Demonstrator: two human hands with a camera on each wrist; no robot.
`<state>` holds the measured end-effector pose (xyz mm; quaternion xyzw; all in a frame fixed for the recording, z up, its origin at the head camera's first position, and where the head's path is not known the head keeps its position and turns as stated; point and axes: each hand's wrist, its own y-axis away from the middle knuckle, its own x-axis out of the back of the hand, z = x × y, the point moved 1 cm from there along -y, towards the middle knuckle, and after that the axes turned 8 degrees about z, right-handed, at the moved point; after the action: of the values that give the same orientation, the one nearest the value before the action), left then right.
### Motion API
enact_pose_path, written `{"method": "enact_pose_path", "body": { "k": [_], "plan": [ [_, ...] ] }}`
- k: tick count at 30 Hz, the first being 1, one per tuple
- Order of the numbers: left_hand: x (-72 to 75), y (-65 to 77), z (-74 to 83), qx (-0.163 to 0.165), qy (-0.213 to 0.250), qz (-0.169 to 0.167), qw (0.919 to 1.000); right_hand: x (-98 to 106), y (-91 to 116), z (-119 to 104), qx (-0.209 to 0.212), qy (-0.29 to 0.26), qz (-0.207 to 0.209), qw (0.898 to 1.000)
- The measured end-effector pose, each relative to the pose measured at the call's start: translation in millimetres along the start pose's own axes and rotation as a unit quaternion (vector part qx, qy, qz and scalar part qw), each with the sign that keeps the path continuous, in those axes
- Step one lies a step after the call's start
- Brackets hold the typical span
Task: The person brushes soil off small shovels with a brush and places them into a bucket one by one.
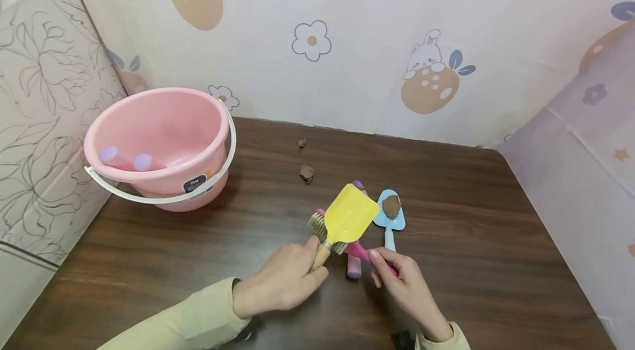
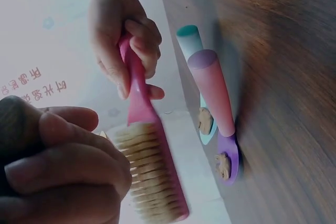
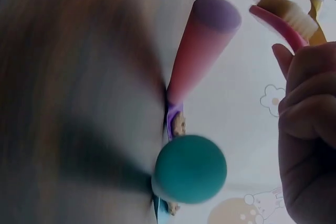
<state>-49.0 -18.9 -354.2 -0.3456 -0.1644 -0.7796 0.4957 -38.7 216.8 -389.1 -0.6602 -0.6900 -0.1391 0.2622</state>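
Note:
My left hand (image 1: 285, 277) grips the wooden handle of a small yellow toy shovel (image 1: 351, 211), its scoop pointing away from me. In my right hand (image 1: 408, 284) is the pink handle of a brush (image 2: 137, 93), whose pale bristles show in the left wrist view. From the head view the shovel's scoop overlaps the brush; whether they touch I cannot tell. Just below them lie a pink and purple shovel (image 2: 210, 85) and, right of it, a light blue shovel (image 1: 389, 235). Each of these two carries a brown lump, the blue one's lump (image 1: 392, 206) being plain from above.
A pink bucket (image 1: 198, 195) with a white handle (image 1: 163, 200) stands at the left; lilac round ends (image 1: 142, 162) show inside it. Two brown crumbs, a larger (image 1: 307, 173) and a smaller (image 1: 301, 143), lie on the dark wooden table (image 1: 471, 262). Patterned cloth (image 1: 357, 63) lines the back.

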Motion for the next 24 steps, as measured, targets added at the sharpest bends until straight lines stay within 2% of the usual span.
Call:
{"method": "enact_pose_path", "body": {
  "k": [4, 9, 12, 15, 20, 24],
  "plan": [
    [-0.3, 0.9, 0.1, 0.0, -0.003, -0.002, 1.0, 0.4, -0.6, -0.9, 0.001, -0.023, -0.017, 1.0],
    [-3.0, 4.1, -2.3, 0.005, -0.014, -0.014, 0.9998, 1.7, -0.8, 0.9, 0.005, -0.017, -0.019, 1.0],
    [-4.1, 5.6, -3.3, 0.01, -0.021, -0.018, 0.9996, 3.6, -1.3, 3.2, 0.011, -0.013, -0.006, 1.0],
    [-5.2, 6.5, -4.3, 0.013, -0.02, -0.023, 0.9995, 6.7, -2.1, 5.2, 0.011, -0.019, 0.025, 0.999],
    [-8.6, 8.6, -6.0, 0.009, -0.016, -0.038, 0.9991, 12.4, -3.0, 9.7, -0.045, -0.056, 0.085, 0.994],
    [-10.6, 9.3, -6.5, 0.007, -0.02, -0.042, 0.9989, 14.6, -2.8, 11.9, -0.08, -0.082, 0.102, 0.988]
  ]
}}
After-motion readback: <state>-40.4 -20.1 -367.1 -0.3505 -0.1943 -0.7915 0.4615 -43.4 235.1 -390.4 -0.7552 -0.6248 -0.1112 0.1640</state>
